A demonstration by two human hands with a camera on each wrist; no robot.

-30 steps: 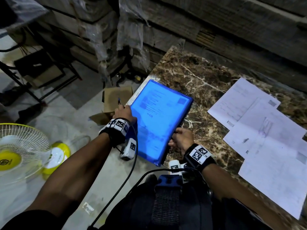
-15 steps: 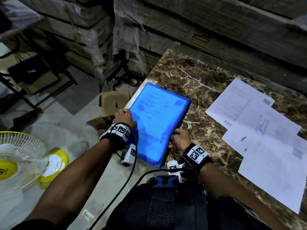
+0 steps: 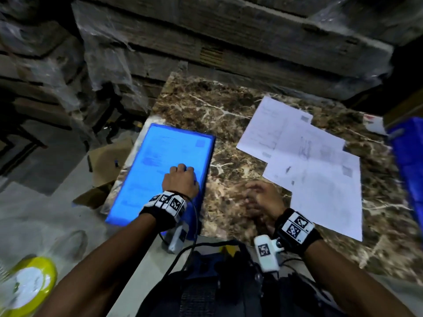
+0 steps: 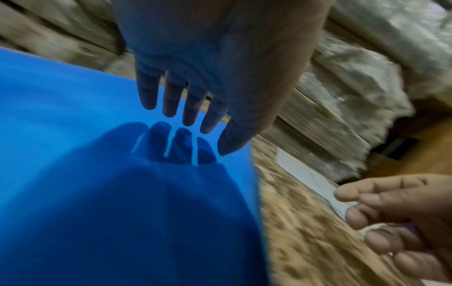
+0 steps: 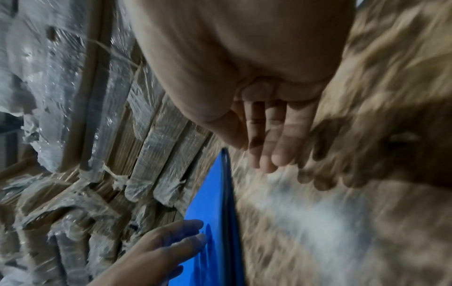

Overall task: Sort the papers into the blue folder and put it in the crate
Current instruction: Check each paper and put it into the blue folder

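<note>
Nearest, at 6 o'clock, the right hand [image 3: 263, 200] hovers over bare table [image 3: 229, 115], fingers [image 4: 381, 195] loosely extended, holding nothing. Just beside it at 9 o'clock, the left hand [image 3: 180, 181] hangs close over the folder [image 3: 155, 161], fingers [image 4: 171, 96] straight and slightly spread; contact is unclear. The folder lies flat at the table's left edge. Papers [image 3: 309, 163] overlap at 2 o'clock. A blue crate [image 3: 409, 161] sits at 3 o'clock.
</note>
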